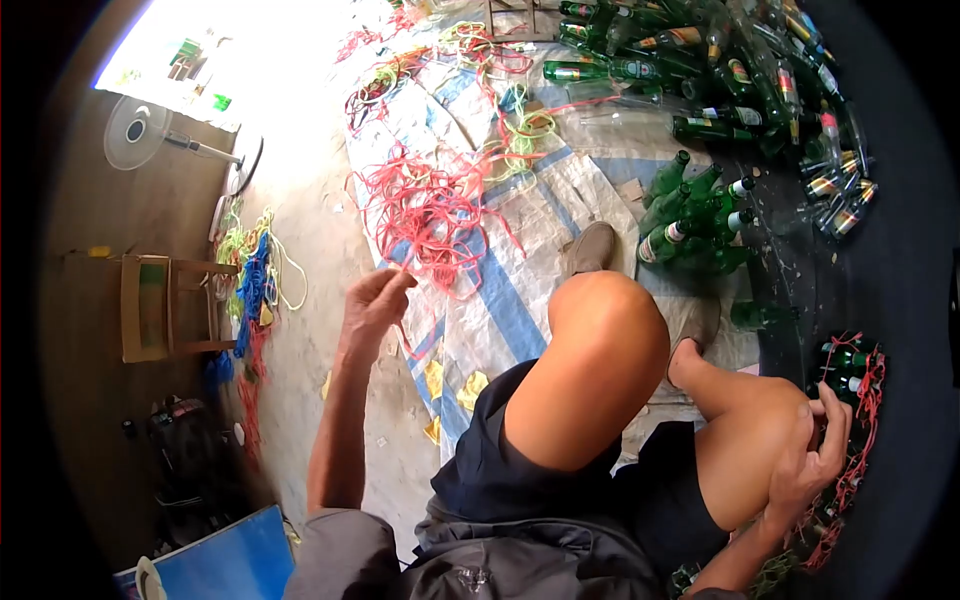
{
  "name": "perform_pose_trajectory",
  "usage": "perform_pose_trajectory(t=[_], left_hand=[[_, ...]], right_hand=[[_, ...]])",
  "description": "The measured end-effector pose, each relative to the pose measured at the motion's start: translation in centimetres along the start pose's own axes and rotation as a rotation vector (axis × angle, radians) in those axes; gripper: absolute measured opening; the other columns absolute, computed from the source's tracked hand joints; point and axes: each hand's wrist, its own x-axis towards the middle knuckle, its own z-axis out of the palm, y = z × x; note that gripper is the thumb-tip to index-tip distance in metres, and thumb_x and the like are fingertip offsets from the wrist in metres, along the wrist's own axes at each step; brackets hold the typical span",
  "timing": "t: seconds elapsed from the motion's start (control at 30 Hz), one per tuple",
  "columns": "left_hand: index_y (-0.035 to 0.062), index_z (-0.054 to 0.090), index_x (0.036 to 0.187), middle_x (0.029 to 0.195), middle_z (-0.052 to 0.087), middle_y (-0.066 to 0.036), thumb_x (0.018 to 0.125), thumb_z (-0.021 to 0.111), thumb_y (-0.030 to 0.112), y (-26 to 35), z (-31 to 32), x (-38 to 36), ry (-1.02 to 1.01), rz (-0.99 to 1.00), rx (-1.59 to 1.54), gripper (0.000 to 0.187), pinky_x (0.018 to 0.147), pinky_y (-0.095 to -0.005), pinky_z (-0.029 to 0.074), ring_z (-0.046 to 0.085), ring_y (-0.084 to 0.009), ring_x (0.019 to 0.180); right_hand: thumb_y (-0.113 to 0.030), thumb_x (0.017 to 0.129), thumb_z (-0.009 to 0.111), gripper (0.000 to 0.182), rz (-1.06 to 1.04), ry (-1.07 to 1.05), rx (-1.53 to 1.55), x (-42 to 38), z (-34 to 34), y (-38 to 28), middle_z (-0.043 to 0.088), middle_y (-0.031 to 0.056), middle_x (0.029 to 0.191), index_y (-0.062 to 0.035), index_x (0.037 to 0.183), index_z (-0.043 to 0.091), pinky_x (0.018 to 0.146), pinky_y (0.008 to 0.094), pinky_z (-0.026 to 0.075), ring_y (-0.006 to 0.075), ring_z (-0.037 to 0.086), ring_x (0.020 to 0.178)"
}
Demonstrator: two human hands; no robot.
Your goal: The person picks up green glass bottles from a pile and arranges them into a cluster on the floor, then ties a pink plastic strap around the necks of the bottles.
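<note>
My left hand (376, 308) is raised over the floor with thumb and fingers pinched on a strand of red plastic string (406, 262). That strand leads toward a loose red tangle (430, 215) on the sheet, and an end hangs below the hand. My right hand (812, 458) is beside my right knee, its fingers loosely bent and apart, with nothing visible in them. Close to its fingertips, green bottles (848, 357) lie wrapped with red string (868, 400). A group of upright green bottles (695, 220) stands in front of my feet.
A large pile of bottles (690, 65) lies at the upper right. A white and blue woven sheet (505, 305) covers the floor. At left are a standing fan (138, 132), a wooden chair (190, 300) with hanging strings, a black bag (195, 450) and a blue board (235, 560).
</note>
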Motion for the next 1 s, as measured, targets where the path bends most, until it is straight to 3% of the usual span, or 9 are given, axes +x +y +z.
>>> perform_pose_trajectory(t=[0.03, 0.3, 0.43, 0.57, 0.7, 0.73, 0.83, 0.9, 1.0], left_hand=[[-0.0003, 0.078, 0.102, 0.071, 0.056, 0.005, 0.112, 0.067, 0.02, 0.1, 0.5, -0.5, 0.01, 0.009, 0.13, 0.025, 0.057, -0.0257, 0.036, 0.048, -0.0046, 0.062], [-0.0033, 0.076, 0.102, 0.072, 0.062, 0.0, 0.112, 0.066, 0.015, 6.0, 2.8, -8.6, -0.124, 0.155, 0.058, 0.023, 0.058, -0.0252, 0.044, 0.056, -0.0061, 0.063], [-0.0035, 0.077, 0.103, 0.069, 0.06, 0.001, 0.11, 0.069, 0.017, 6.8, 3.5, -9.8, -0.008, 0.056, -0.018, 0.023, 0.057, -0.0254, 0.042, 0.054, -0.0065, 0.061], [-0.0016, 0.077, 0.108, 0.077, 0.056, 0.007, 0.111, 0.068, 0.013, 9.2, 4.4, -13.1, -0.203, 0.125, -0.132, 0.017, 0.061, -0.0226, 0.036, 0.048, -0.002, 0.068], [-0.0019, 0.077, 0.109, 0.084, 0.067, 0.003, 0.11, 0.071, 0.012, 9.6, 4.9, -14.9, -0.282, 0.223, 0.075, 0.015, 0.07, -0.0247, 0.048, 0.056, -0.0031, 0.079], [-0.0009, 0.078, 0.11, 0.083, 0.069, 0.0, 0.109, 0.071, 0.01, 9.8, 4.7, -15.5, -0.294, 0.201, 0.081, 0.013, 0.07, -0.026, 0.05, 0.059, -0.005, 0.077], [0.0001, 0.079, 0.11, 0.081, 0.07, -0.002, 0.107, 0.072, 0.008, 10.6, 5.0, -16.9, -0.31, 0.349, 0.08, 0.011, 0.068, -0.0273, 0.051, 0.061, -0.0083, 0.073], [0.0004, 0.079, 0.11, 0.08, 0.07, -0.009, 0.101, 0.076, 0.005, 11.8, 4.9, -18.0, -0.363, 0.407, 0.099, 0.011, 0.065, -0.0326, 0.052, 0.067, -0.0177, 0.069], [-0.0004, 0.078, 0.113, 0.077, 0.066, -0.012, 0.093, 0.079, 0.0, 13.3, 5.2, -19.1, -0.506, 0.507, 0.075, 0.02, 0.061, -0.0387, 0.05, 0.068, -0.0304, 0.066]], right_hand=[[-0.002, 0.103, 0.063, 0.029, -0.015, -0.001, -0.003, 0.0, -0.1, 0.1, 0.06, 0.0124, 0.104, 0.0086, 0.13, 0.069, 0.083, 0.0372, 0.053, 0.0241, 0.061, 0.093], [-0.003, 0.103, 0.064, 0.029, -0.01, 0.017, 0.032, -0.5, 0.0, 0.0, 0.061, 0.011, 0.102, 0.0064, 0.13, 0.07, 0.085, 0.0374, 0.054, 0.0231, 0.062, 0.093], [-0.001, 0.104, 0.065, 0.028, -0.064, 0.024, 0.008, -0.4, 0.1, -0.3, 0.062, 0.0105, 0.102, 0.0054, 0.13, 0.07, 0.083, 0.0361, 0.055, 0.0226, 0.063, 0.092], [0.0, 0.104, 0.066, 0.027, -0.154, 0.075, 0.014, -0.6, 0.2, -0.9, 0.064, 0.011, 0.102, 0.0056, 0.13, 0.071, 0.078, 0.0347, 0.057, 0.022, 0.064, 0.088], [-0.009, 0.102, 0.067, 0.032, -0.247, 0.122, 0.069, -1.1, -0.2, -4.6, 0.065, 0.0118, 0.098, 0.0071, 0.13, 0.071, 0.079, 0.0386, 0.058, 0.0256, 0.065, 0.086], [-0.015, 0.102, 0.065, 0.035, -0.248, 0.075, 0.124, -1.6, -0.2, -6.0, 0.069, 0.0135, 0.098, 0.0077, 0.128, 0.071, 0.081, 0.0405, 0.058, 0.0293, 0.069, 0.087], [-0.005, 0.09, 0.082, 0.044, -0.443, -0.016, 0.14, -1.8, 0.8, -9.3, 0.074, 0.0162, 0.11, 0.0031, 0.131, 0.071, 0.09, 0.0446, 0.059, 0.0348, 0.073, 0.098], [-0.006, 0.089, 0.084, 0.053, -0.587, -0.171, 0.194, -1.8, 2.0, -11.1, 0.07, 0.0191, 0.123, 0.0021, 0.138, 0.066, 0.103, 0.0501, 0.056, 0.0377, 0.069, 0.111], [-0.001, 0.081, 0.086, 0.061, -0.611, -0.334, 0.38, -1.5, 4.5, -14.9, 0.068, 0.0166, 0.127, -0.001, 0.139, 0.067, 0.101, 0.0505, 0.055, 0.038, 0.068, 0.115]])
